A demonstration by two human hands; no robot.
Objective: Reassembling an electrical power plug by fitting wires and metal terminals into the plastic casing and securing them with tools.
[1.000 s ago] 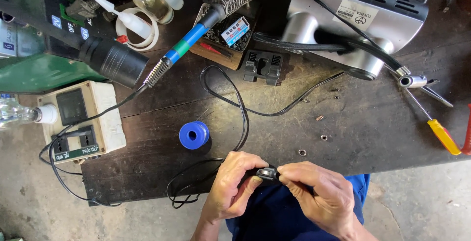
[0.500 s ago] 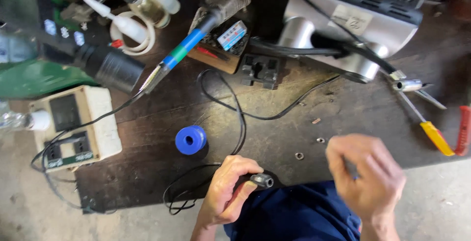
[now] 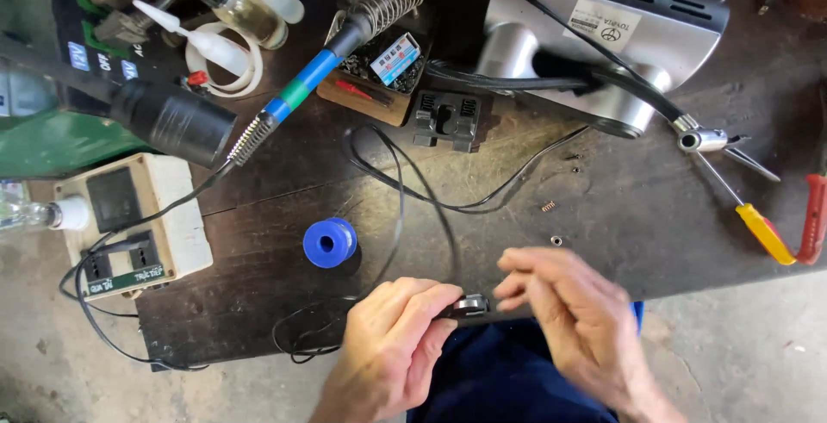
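Left hand (image 3: 392, 345) is pinching a small black-and-silver plug (image 3: 469, 306) at the bench (image 3: 603, 216) edge. Right hand (image 3: 573, 320) is hovering just beside it, fingers loosely curled, blurred. Dark scuffed wood, blue spool (image 3: 329, 242) nearby.

You have a single view, from the camera on your head, looking steeply down at the dark wooden worktop (image 3: 655, 216) from close above. Its near edge and your hands sit low in the frame, the concrete floor (image 3: 758, 345) shows beneath, and the far clutter runs along the top.
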